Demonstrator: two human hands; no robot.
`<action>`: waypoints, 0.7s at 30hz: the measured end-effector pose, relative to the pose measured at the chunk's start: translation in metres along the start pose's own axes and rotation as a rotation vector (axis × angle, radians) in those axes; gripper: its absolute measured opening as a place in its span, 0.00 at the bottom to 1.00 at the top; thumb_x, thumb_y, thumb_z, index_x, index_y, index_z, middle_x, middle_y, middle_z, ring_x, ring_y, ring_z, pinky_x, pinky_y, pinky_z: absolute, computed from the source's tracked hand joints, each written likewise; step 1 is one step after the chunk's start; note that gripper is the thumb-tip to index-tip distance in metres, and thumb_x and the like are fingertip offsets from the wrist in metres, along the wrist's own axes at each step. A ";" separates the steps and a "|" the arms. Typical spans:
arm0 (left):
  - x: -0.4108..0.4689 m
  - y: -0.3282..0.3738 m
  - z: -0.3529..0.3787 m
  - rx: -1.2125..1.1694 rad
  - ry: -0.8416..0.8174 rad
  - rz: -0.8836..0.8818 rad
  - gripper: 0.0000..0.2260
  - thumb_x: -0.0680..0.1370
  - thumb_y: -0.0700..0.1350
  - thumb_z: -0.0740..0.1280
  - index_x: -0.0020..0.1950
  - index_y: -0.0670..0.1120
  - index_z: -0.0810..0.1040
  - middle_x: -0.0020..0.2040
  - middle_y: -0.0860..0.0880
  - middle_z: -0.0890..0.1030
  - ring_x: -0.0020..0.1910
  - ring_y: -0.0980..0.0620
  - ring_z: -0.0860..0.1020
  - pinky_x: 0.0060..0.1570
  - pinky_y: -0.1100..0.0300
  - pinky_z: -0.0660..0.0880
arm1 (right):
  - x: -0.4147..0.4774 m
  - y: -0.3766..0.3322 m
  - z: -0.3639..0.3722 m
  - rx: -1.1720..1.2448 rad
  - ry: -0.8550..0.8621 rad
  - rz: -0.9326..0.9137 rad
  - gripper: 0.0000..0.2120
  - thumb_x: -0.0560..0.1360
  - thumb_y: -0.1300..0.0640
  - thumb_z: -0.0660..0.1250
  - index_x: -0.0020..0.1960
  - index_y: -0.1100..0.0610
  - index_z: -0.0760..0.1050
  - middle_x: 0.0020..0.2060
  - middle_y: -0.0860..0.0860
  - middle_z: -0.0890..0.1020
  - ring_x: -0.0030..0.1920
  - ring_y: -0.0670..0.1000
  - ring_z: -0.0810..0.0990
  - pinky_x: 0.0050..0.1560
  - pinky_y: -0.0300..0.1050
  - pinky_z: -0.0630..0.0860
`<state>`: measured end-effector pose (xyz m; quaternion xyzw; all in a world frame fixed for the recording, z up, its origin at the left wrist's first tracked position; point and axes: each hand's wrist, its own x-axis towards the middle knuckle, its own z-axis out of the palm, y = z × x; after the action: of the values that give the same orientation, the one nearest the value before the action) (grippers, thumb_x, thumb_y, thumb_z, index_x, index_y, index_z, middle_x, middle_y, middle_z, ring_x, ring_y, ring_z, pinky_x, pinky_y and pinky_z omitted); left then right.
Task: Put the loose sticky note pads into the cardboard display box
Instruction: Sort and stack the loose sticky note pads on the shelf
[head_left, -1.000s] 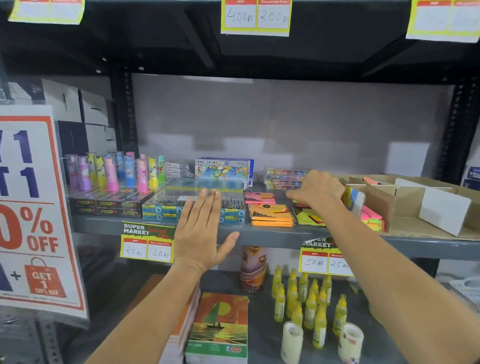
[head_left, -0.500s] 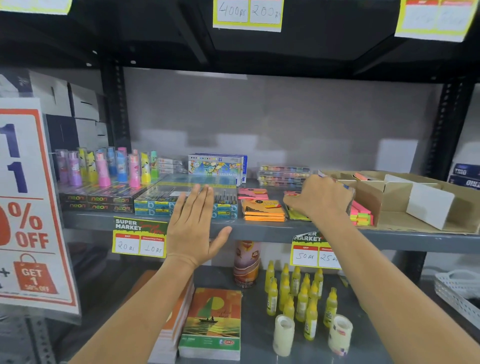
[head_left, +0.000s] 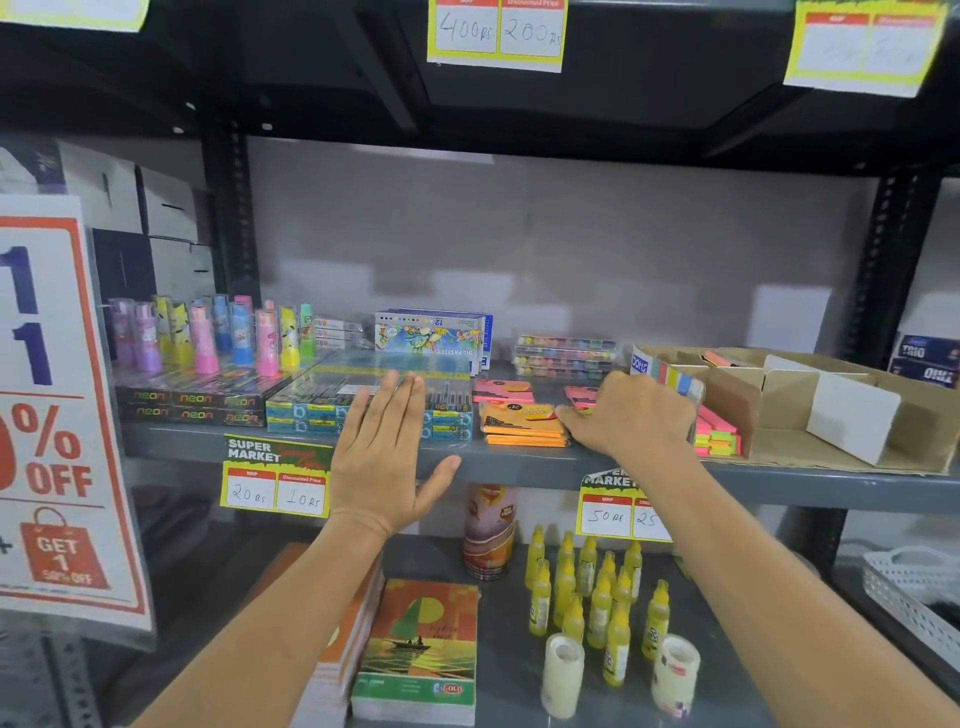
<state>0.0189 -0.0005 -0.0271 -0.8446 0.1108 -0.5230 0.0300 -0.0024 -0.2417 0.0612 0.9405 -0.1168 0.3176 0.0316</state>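
The cardboard display box (head_left: 737, 410) sits at the right of the grey shelf (head_left: 519, 467), with neon pink, green and yellow pads (head_left: 719, 436) stacked in its left compartment. Loose sticky note pads lie to its left: an orange stack (head_left: 522, 423), a pink pad (head_left: 501, 389) behind it, and another pink pad (head_left: 577, 395) partly under my fingers. My right hand (head_left: 631, 413) is curled down over the pads beside the box, its fingertips closed on a pad's edge. A multi-coloured flag pack (head_left: 670, 375) stands just behind that hand. My left hand (head_left: 387, 457) hovers flat and open before the shelf edge.
Pencil boxes (head_left: 363, 402), neon boxes (head_left: 192, 405) and colourful tubes (head_left: 208, 338) fill the shelf's left. An oil pastel box (head_left: 431, 338) and colour trays (head_left: 566, 356) stand at the back. Below are glue bottles (head_left: 587, 587), tape rolls (head_left: 563, 675) and notebooks (head_left: 421, 649). A sale sign (head_left: 57, 415) hangs on the left.
My right hand has drawn back towards the shelf's front and curled lower over the loose pads. The left hand has stayed flat and open.
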 end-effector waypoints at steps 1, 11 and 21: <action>0.000 0.000 0.000 -0.001 -0.004 -0.002 0.35 0.80 0.63 0.48 0.75 0.37 0.65 0.73 0.40 0.69 0.74 0.42 0.64 0.75 0.47 0.55 | 0.002 0.000 -0.002 -0.010 0.002 -0.003 0.28 0.69 0.29 0.58 0.42 0.55 0.72 0.34 0.51 0.74 0.38 0.55 0.76 0.29 0.43 0.65; 0.001 0.000 -0.002 -0.003 0.012 -0.002 0.34 0.79 0.62 0.50 0.73 0.37 0.67 0.72 0.40 0.71 0.73 0.42 0.66 0.74 0.47 0.56 | 0.062 -0.010 0.002 0.171 -0.170 0.036 0.20 0.69 0.43 0.69 0.51 0.58 0.74 0.43 0.54 0.75 0.44 0.55 0.75 0.38 0.45 0.71; 0.001 -0.002 0.002 0.003 0.049 0.009 0.34 0.77 0.62 0.54 0.73 0.38 0.68 0.71 0.41 0.71 0.74 0.44 0.65 0.76 0.49 0.53 | 0.098 -0.021 0.022 0.005 -0.576 -0.054 0.18 0.68 0.44 0.68 0.52 0.55 0.73 0.45 0.53 0.76 0.44 0.53 0.75 0.43 0.46 0.74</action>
<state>0.0210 0.0010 -0.0270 -0.8308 0.1146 -0.5438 0.0311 0.0912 -0.2433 0.1031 0.9948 -0.0949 0.0367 0.0032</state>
